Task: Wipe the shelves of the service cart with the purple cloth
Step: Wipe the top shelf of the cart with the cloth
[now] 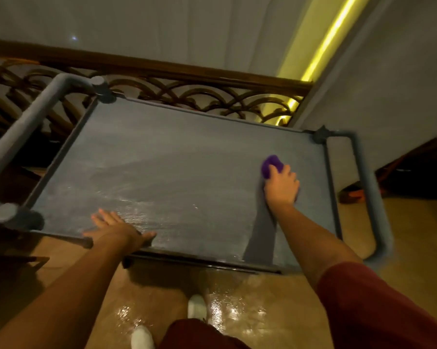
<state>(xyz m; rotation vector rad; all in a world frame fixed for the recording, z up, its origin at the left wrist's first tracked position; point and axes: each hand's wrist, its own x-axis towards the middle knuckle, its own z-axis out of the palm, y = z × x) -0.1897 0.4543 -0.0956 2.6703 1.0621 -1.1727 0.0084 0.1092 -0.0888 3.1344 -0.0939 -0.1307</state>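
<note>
The grey service cart's top shelf point(177, 159) fills the middle of the view, with wet streaks across its near left part. My right hand point(281, 186) presses the bunched purple cloth point(270, 164) flat onto the shelf near its right end; most of the cloth is hidden under my palm. My left hand point(116, 229) rests palm down on the shelf's near edge, fingers spread, holding nothing. The lower shelves are hidden under the top one.
Tubular cart handles stick out at the left point(18, 147) and right point(371, 197) ends. A dark ornate railing point(187, 94) runs just behind the cart. A white wall point(388, 84) stands at right. The glossy tan floor point(237, 311) shows my white shoes.
</note>
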